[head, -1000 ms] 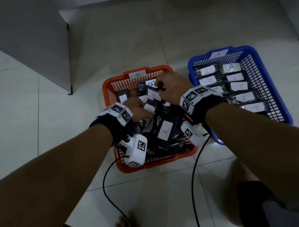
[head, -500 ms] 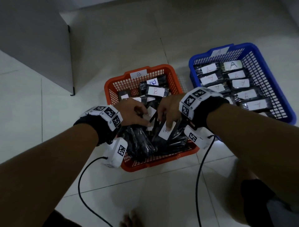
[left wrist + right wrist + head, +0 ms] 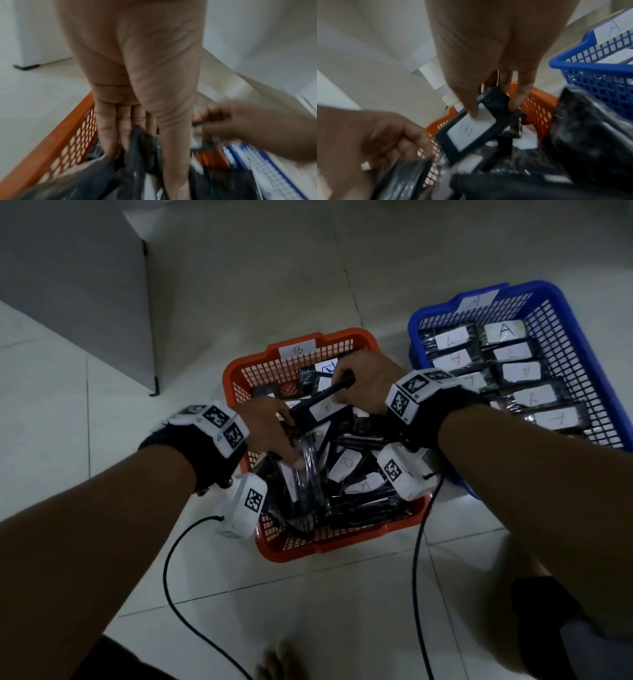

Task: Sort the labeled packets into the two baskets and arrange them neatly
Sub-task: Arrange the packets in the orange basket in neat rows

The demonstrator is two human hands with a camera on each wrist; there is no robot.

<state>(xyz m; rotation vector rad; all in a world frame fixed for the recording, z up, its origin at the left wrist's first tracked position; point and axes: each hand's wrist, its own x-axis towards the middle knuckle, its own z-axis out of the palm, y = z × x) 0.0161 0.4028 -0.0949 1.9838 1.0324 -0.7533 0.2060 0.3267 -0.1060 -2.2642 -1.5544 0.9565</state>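
Packets in black wrap with white labels fill both baskets: the orange basket (image 3: 342,546), tagged B, sits at the centre of the head view with a loose heap inside, and the blue basket (image 3: 582,337), tagged A, at 2 o'clock from it, holds packets laid in rows. Right hand (image 3: 368,386) pinches one labelled packet (image 3: 322,407) by its far end, thumb on the white label and fingers beneath, holding it tilted above the heap. Left hand (image 3: 270,429), at 9 o'clock of that packet, grips a second packet (image 3: 308,467) between straight fingers and thumb.
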